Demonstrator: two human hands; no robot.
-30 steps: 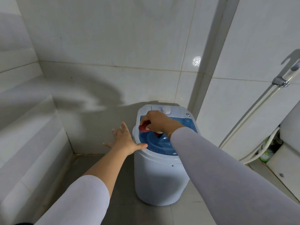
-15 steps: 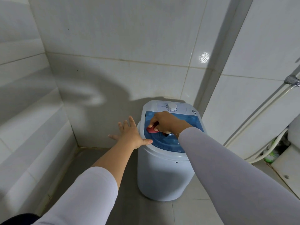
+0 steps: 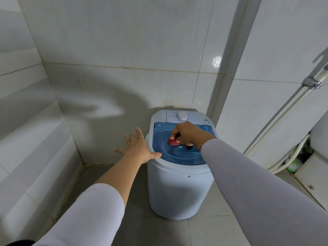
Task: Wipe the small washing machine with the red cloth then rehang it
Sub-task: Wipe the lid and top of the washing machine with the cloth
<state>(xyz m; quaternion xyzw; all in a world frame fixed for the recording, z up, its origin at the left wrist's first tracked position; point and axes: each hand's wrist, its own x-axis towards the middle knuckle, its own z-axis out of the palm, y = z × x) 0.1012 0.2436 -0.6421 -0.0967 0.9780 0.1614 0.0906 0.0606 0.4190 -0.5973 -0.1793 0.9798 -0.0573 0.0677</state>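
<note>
Our right hand (image 3: pixel 188 133) has slid the cloth (image 3: pixel 173 141) toward the lid's (image 3: pixel 159 139) middle, fingers clenched on it, left hand (image 3: pixel 139 148) splayed, thumb touching the washer (image 3: pixel 177 192) rim.

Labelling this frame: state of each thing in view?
Washer: upright on the floor.
Lid: blue, closed.
Dial: setting unreadable.
Cloth: bunched, pressed on the lid.
Right hand: closed on the cloth.
Left hand: open, fingers spread, thumb at the washer's rim.
</note>
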